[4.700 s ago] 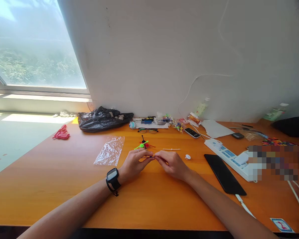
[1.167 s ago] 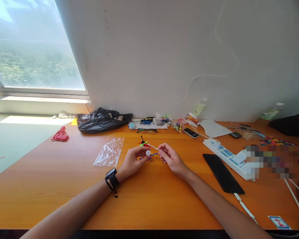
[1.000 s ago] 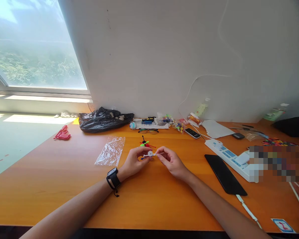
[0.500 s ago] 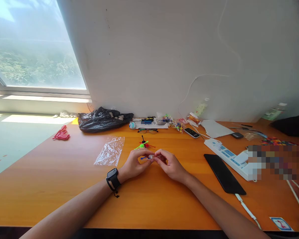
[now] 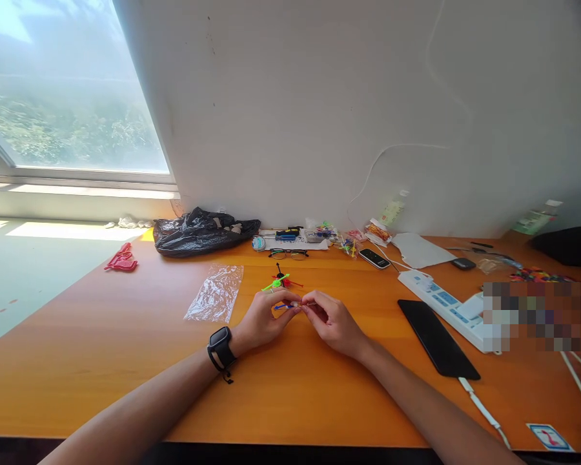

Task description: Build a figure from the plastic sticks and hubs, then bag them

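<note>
My left hand [image 5: 264, 318] and my right hand [image 5: 333, 325] meet over the middle of the wooden table, fingertips pinched together. Between them is a small arrow spinner with a blue arrow [image 5: 283, 307] pointing left and a whitish centre; the fingers cover much of it. My left thumb and fingers close on its left side, my right fingertips on its right side. Just beyond my hands lie more arrow pieces: a green arrow [image 5: 275, 283], a black arrow [image 5: 279, 270] and a red arrow [image 5: 295, 284], overlapping one another.
A clear plastic bag [image 5: 215, 294] lies left of my hands, a pink plastic item [image 5: 121, 258] farther left. Along the wall are a black bag [image 5: 198, 234], glasses [image 5: 289, 254] and screwdrivers [image 5: 285, 235]. To the right are a phone [image 5: 438, 339] and a power strip [image 5: 445, 303].
The blue arrow and its whitish centre have turned between my fingertips; a thin white piece that stuck out to the left no longer shows. My hands have hardly moved.
</note>
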The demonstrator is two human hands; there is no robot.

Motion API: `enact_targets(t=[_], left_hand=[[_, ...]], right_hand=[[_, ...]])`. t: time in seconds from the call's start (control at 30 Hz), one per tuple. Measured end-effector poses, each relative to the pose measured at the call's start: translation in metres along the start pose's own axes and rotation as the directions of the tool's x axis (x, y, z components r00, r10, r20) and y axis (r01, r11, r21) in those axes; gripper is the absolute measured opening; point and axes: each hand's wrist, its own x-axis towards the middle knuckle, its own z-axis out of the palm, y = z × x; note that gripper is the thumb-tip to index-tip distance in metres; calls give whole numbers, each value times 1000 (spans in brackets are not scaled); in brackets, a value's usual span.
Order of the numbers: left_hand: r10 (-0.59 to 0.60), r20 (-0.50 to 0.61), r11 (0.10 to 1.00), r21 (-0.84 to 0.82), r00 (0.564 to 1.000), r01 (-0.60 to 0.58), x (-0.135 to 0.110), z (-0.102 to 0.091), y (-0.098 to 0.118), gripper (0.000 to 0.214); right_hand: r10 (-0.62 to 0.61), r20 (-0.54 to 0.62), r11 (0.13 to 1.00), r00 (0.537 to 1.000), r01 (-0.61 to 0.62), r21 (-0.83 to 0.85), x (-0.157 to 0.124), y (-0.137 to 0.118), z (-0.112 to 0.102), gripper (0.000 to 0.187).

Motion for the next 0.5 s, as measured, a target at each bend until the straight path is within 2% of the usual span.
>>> enact_targets(t=[0.5], left_hand=[[15,-2,1000,10,1000,-15,1,0,3,10]], right_hand=[[-38,-15,998,999,37,-47,0,4,0,9]])
